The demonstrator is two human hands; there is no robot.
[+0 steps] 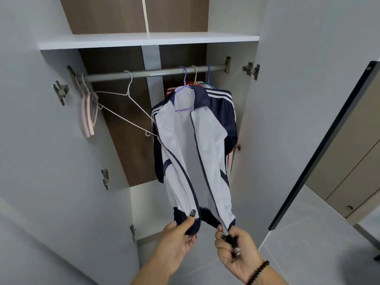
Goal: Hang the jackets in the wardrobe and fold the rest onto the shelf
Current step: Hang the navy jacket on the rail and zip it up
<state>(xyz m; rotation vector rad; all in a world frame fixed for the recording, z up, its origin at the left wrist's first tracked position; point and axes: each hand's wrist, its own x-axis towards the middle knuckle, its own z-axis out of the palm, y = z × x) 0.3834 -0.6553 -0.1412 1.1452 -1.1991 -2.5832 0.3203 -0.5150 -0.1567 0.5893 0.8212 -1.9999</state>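
Hanging jacket (197, 153), L hand (181, 233) & R hand (236, 249) pinching hem below

Pale grey floor tiles (304, 243) lie below a white wall (308, 58); at right, a black-edged panel (320, 153) leans beside beige cabinet doors (353, 171).

A single head-worn wide-angle view looks forward and slightly down into the open wardrobe (144, 120) from close range. The rail (152, 74) runs from 10 to 1 o'clock, the hands (207, 237) enter at 6 o'clock, and the floor (308, 233) shows at 4 o'clock.
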